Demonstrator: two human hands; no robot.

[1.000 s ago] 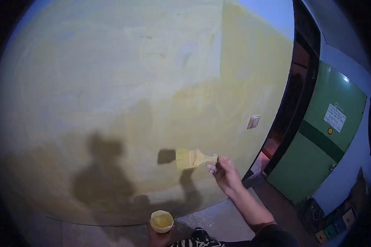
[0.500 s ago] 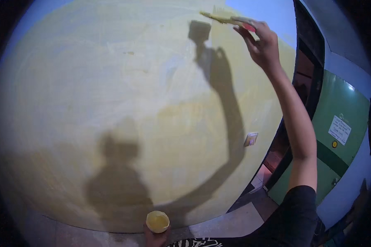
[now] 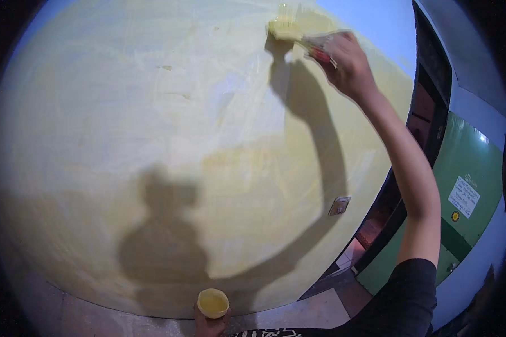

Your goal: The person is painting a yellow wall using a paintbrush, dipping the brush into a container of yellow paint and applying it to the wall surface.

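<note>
High on the wall, my right hand point(image 3: 346, 64) is closed around the red-and-grey handle of a paintbrush point(image 3: 287, 31). The brush's bristles, coated in yellow paint, lie against the wall point(image 3: 168, 129) near its upper edge, below a strip of blue. Fresh wet-looking yellow strokes show just above the bristles. Low in the middle, my left hand point(image 3: 208, 326) grips a small round cup point(image 3: 213, 303) with pale yellow paint inside; its fingers are partly hidden behind the cup. Yellow covers the wall unevenly, with paler, bluish-white patches in the middle.
A switch plate point(image 3: 339, 206) sits on the wall at the lower right. Beyond the wall's right edge are a dark doorway point(image 3: 424, 106) and a green door point(image 3: 472, 168) bearing a white paper. Tiled floor point(image 3: 315, 309) runs along the wall's foot. My shadow falls across the wall.
The paintbrush has gone from standing off the wall to touching it, its bristles now pressed flat. My right hand has turned and dropped slightly. The left hand still holds the cup.
</note>
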